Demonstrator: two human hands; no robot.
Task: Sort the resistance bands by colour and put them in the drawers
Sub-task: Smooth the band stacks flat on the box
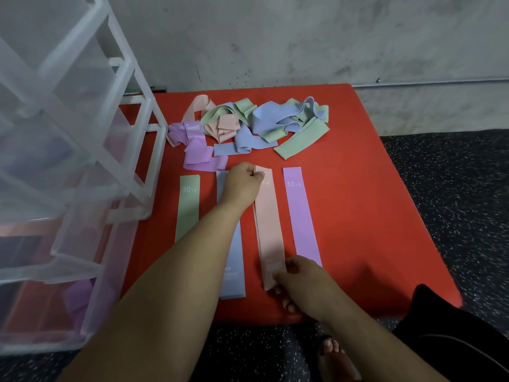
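Note:
Four bands lie flat side by side on the red mat [358,188]: a green band [188,208], a blue band [234,266] partly under my left forearm, a pink band [268,224] and a purple band [301,213]. My left hand [242,180] pinches the far end of the pink band. My right hand [300,282] pinches its near end. Behind them sits a tangled heap of bands [248,125] in pink, green, blue and purple. A clear plastic drawer unit [68,161] stands at the left, with a purple band [80,299] in its lowest drawer.
A grey concrete wall rises behind the mat. Dark speckled flooring [454,202] surrounds the mat on the right and front. A bare foot [334,354] and a black-clothed leg [454,334] are at the bottom right.

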